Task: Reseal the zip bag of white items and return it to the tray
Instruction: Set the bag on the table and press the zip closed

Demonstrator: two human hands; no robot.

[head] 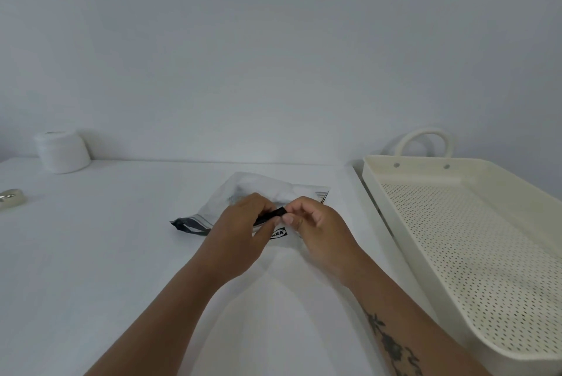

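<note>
A clear zip bag (258, 187) with white contents and a dark zip strip lies flat on the white table (106, 239), just left of the tray. Both hands are on its near edge. My left hand (240, 229) and my right hand (316, 223) each pinch the dark zip strip between thumb and fingers, close together near the middle. The strip's left end sticks out past my left hand. A cream perforated tray (374, 181) with a loop handle stands to the right, with nothing in it.
A white cylindrical jar (62, 150) stands at the back left by the wall. A small roll, like clear tape (10, 197), lies at the far left edge. The tray sits partly past the table's right side.
</note>
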